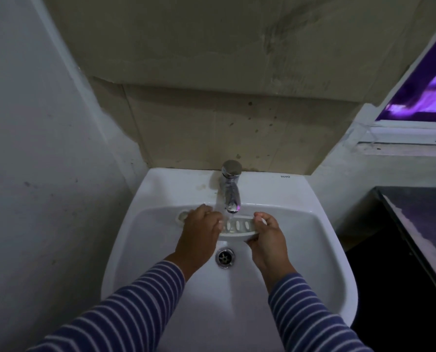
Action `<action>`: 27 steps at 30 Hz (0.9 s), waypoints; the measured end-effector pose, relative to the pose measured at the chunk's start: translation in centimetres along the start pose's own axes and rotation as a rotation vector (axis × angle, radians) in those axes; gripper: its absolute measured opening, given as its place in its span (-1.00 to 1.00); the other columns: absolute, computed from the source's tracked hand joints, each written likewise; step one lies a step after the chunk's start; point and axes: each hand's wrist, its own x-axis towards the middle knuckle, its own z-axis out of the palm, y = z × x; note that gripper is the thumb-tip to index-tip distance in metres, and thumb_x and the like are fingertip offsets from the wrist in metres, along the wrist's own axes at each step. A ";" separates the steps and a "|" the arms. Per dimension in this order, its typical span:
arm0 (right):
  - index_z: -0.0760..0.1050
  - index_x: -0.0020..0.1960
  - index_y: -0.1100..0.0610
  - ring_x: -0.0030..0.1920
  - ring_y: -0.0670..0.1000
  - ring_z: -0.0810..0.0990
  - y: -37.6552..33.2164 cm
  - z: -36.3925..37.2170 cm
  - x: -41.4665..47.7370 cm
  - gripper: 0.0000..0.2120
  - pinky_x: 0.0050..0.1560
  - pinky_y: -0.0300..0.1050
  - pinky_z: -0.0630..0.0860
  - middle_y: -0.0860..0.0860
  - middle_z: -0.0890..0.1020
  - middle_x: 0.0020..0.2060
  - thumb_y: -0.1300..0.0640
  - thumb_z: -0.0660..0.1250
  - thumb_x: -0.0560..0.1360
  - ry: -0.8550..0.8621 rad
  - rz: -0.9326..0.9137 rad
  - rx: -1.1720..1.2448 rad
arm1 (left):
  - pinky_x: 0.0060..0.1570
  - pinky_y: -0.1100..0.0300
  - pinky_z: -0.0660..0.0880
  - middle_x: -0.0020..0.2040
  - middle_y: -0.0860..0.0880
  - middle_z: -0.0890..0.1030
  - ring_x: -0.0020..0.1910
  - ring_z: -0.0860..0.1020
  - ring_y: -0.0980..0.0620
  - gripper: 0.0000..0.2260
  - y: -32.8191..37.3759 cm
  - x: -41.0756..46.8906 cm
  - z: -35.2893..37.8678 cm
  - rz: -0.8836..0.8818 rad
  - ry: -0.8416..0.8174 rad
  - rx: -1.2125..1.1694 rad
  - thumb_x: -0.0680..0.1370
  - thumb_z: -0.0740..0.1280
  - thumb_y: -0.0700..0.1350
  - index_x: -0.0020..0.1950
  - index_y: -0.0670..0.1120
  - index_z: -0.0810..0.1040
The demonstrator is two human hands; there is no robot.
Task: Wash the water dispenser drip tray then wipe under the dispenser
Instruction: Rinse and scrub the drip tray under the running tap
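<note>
Head view, looking straight down into a white sink (313,199), and the tray (237,228) is right where it should be: in the middle of the frame, held over the bowl just under the tap (231,189). Water (220,212) runs from the spout and lands near the tray's left end, close to the left hand (199,232). That hand is curled over the left end, with the back of the hand up and hiding that part of the tray. The right hand (266,235) pinches the right end, fingers on the far edge and thumb on the near edge.

A grip at each end makes sense. It leaves the slotted middle open to the stream and keeps a wet, slippery piece from twisting. The slots face up, so the water can run through and fall to the drain (225,257) just below in the picture. Striped sleeves (140,306) sit back at the wrists, out of the splash.

My read is that this is the rinse, the first half of the job, with no cloth or dispenser in sight. A dark counter (420,224) shows at the right edge, under a purple-lit window (420,85) at upper right.
</note>
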 end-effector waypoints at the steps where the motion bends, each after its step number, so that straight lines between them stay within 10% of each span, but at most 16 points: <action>1: 0.49 -0.11 0.09 -0.26 0.02 0.48 -0.3 -0.3 0.2 -0.84 -0.22 -0.06 0.44 0.06 0.50 -0.24 0.23 0.19 0.60 0.002 -0.008 0.009 | 0.17 0.00 0.40 0.08 -0.09 0.56 0.07 0.51 -0.06 -0.81 -0.5 -0.3 -0.2 -0.026 0.017 -0.035 0.54 0.23 -0.15 0.10 -0.11 0.56; 5: 0.49 -0.09 0.10 -0.27 0.02 0.48 -0.8 -1.2 0.8 -0.84 -0.24 -0.08 0.44 0.05 0.50 -0.24 0.25 0.18 0.60 0.004 -0.014 -0.007 | 0.23 0.01 0.39 0.29 -0.10 0.44 0.24 0.44 -0.11 -0.50 -2.1 0.1 -0.9 -0.438 -0.029 -0.058 0.45 0.37 0.10 0.33 -0.07 0.43; 8: 0.50 -0.09 0.09 -0.25 0.03 0.49 -0.7 -1.7 1.1 -0.83 -0.22 -0.05 0.46 0.06 0.51 -0.23 0.25 0.18 0.60 -0.002 -0.010 0.034 | -0.08 0.08 0.53 0.18 -0.09 0.41 -0.02 0.51 -0.05 -0.48 -0.6 1.0 -1.5 -0.803 -0.139 -0.833 0.44 0.46 -0.18 0.31 -0.02 0.32; 12: 0.52 -0.04 0.09 -0.24 0.01 0.49 -1.1 -2.4 1.4 -0.85 -0.19 -0.04 0.46 0.05 0.52 -0.21 0.23 0.19 0.60 0.014 -0.050 -0.033 | -0.29 0.13 0.60 -0.10 -0.13 0.55 -0.31 0.54 0.02 -0.72 -0.9 0.6 -1.1 -0.903 -0.156 -1.087 0.46 0.43 -0.25 0.06 -0.08 0.39; 18: 0.52 -0.05 0.08 -0.20 0.04 0.50 -1.3 -2.5 1.4 -0.83 -0.19 -0.06 0.48 0.06 0.53 -0.18 0.17 0.16 0.61 0.055 -0.088 -0.230 | -0.20 0.02 0.60 -0.03 -0.18 0.59 -0.09 0.60 -0.11 -0.85 -1.3 -0.9 -0.4 -1.094 -0.114 -1.328 0.59 0.28 -0.12 0.06 -0.19 0.51; 23: 0.53 0.15 0.06 0.15 0.14 0.52 0.3 -2.9 1.9 -0.75 0.15 0.01 0.42 0.14 0.56 0.20 0.06 0.13 0.59 0.215 -0.503 -1.147 | -0.28 0.02 0.64 -0.04 -0.25 0.59 -0.09 0.59 -0.15 -0.86 -1.3 -1.7 -0.2 -1.135 -0.022 -1.593 0.62 0.18 -0.18 0.02 -0.24 0.46; 27: 0.22 0.48 0.01 0.52 0.26 -0.05 1.8 -1.2 0.4 -0.43 0.45 0.26 0.00 0.07 0.15 0.53 -0.22 0.09 0.55 0.053 -0.535 -1.585 | -0.28 0.03 0.63 -0.08 -0.25 0.60 -0.12 0.60 -0.15 -0.87 -1.0 -1.9 0.3 -1.098 0.001 -1.576 0.62 0.18 -0.20 -0.02 -0.24 0.46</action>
